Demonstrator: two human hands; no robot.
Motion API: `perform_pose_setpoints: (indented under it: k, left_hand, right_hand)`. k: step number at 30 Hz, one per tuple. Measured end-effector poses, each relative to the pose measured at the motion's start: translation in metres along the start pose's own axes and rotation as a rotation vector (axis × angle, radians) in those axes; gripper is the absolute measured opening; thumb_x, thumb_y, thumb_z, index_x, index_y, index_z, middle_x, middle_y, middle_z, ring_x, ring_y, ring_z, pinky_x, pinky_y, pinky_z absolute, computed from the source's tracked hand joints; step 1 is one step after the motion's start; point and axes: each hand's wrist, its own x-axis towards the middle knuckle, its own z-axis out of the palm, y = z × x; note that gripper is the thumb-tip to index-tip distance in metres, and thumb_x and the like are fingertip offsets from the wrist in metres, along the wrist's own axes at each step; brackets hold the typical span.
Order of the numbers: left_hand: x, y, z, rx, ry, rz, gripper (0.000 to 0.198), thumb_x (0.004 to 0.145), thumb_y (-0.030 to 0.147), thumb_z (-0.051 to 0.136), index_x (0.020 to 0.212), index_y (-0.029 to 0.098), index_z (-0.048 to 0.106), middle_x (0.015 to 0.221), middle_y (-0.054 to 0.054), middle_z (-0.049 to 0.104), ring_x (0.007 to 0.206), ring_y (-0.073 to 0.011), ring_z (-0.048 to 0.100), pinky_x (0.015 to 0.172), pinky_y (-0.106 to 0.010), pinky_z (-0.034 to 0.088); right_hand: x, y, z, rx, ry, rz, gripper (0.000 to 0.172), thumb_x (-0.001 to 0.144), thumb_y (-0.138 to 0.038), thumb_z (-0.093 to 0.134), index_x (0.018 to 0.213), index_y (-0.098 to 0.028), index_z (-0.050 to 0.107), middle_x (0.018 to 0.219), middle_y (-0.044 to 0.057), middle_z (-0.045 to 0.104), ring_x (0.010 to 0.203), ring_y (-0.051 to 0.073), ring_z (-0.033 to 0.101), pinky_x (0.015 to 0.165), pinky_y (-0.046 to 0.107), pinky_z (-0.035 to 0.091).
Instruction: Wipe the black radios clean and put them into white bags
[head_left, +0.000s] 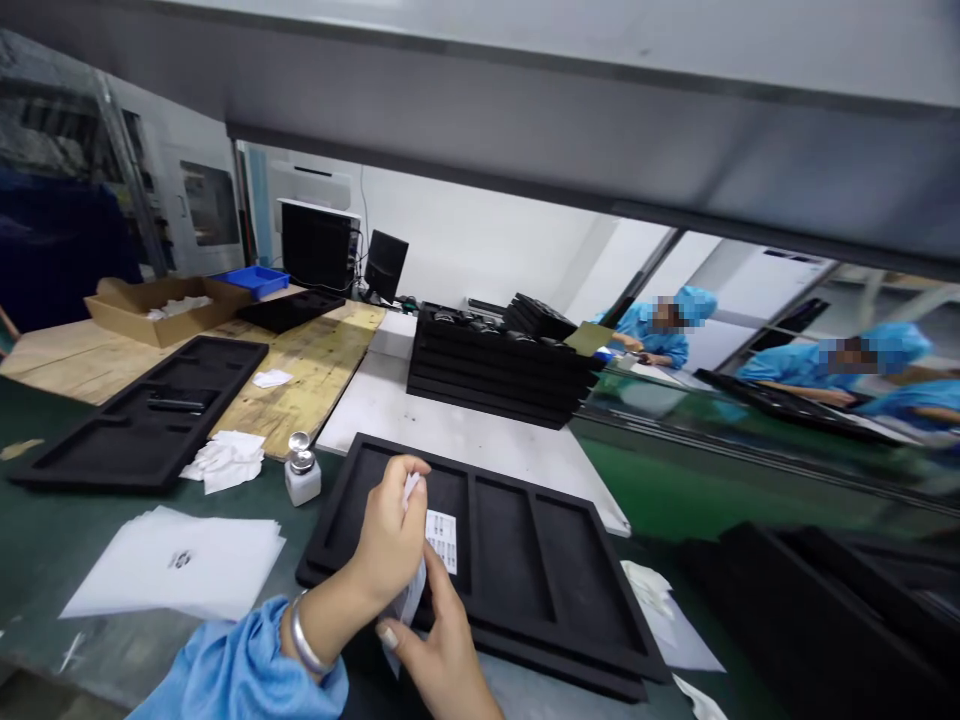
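Together, gripping thin white sheet [409,600] at far end with left hand [394,535], at near end with right hand [448,640], fingers closed on it. Held between the two, over near left edge of black foam tray [510,550] on tabletop [45,545], long axis running away from body. Close beside printed slip [442,540], just right of left hand, with neither hand clearly nearer.

Left hand [394,535] and right hand [444,650] hold a thin white sheet [410,602] over the near left part of a black tray [517,545].
Left of the tray, a small bottle [303,484] and printed white sheets [172,570] rest on the green surface [292,535]; behind the tray stands a stack of black trays [487,385].
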Motion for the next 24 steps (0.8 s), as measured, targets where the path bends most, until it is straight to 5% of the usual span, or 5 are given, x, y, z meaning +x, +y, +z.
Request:
perform_pose_setpoints:
  k: [5, 8, 12, 16, 24]
  left_hand:
    - [0.059, -0.010, 0.057, 0.183, -0.058, -0.025, 0.034, 0.094, 0.027, 0.045, 0.125, 0.013, 0.048, 0.094, -0.012, 0.066, 0.089, -0.0253, 0.066, 0.079, -0.037, 0.050]
    - [0.070, -0.027, 0.058, 0.256, -0.079, 0.023, 0.052, 0.088, 0.029, 0.057, 0.135, 0.010, 0.043, 0.123, -0.022, 0.057, 0.118, -0.0340, 0.055, 0.098, -0.049, 0.043]
    - [0.038, -0.052, 0.006, 0.330, -0.132, 0.107, 0.052, 0.089, 0.034, 0.058, 0.138, 0.018, 0.047, 0.134, -0.016, 0.052, 0.131, -0.0326, 0.044, 0.110, -0.053, 0.034]
    - [-0.013, -0.066, -0.039, 0.563, -0.450, 0.251, 0.077, 0.083, 0.042, 0.069, 0.150, 0.034, 0.031, 0.152, -0.008, 0.039, 0.137, -0.0314, 0.039, 0.111, -0.049, 0.038]
    - [-0.029, -0.062, 0.020, 0.816, -0.643, 0.272, 0.083, 0.081, 0.036, 0.072, 0.151, 0.036, 0.028, 0.159, -0.007, 0.028, 0.144, -0.0365, 0.027, 0.114, -0.062, 0.027]
  right_hand:
    - [0.001, 0.023, -0.044, 0.003, 0.257, 0.084, 0.067, 0.089, -0.047, 0.060, 0.146, -0.020, 0.035, 0.123, 0.014, 0.060, 0.092, 0.020, 0.065, 0.084, 0.038, 0.057]
    - [-0.009, 0.034, -0.081, -0.255, 0.365, 0.056, 0.051, 0.092, -0.043, 0.058, 0.136, -0.020, 0.048, 0.122, 0.013, 0.060, 0.094, 0.021, 0.065, 0.084, 0.039, 0.057]
    - [-0.038, 0.050, -0.124, -0.599, 0.422, -0.036, 0.037, 0.093, -0.040, 0.057, 0.125, -0.021, 0.060, 0.128, 0.014, 0.057, 0.108, 0.028, 0.063, 0.082, 0.039, 0.059]
    - [-0.055, 0.063, -0.145, -0.778, 0.384, -0.140, 0.034, 0.093, -0.043, 0.058, 0.121, -0.024, 0.063, 0.124, 0.013, 0.060, 0.111, 0.031, 0.060, 0.085, 0.046, 0.057]
    - [-0.053, 0.068, -0.155, -0.884, 0.278, -0.247, 0.031, 0.086, -0.037, 0.067, 0.114, -0.023, 0.066, 0.122, 0.011, 0.063, 0.108, 0.030, 0.061, 0.083, 0.045, 0.058]
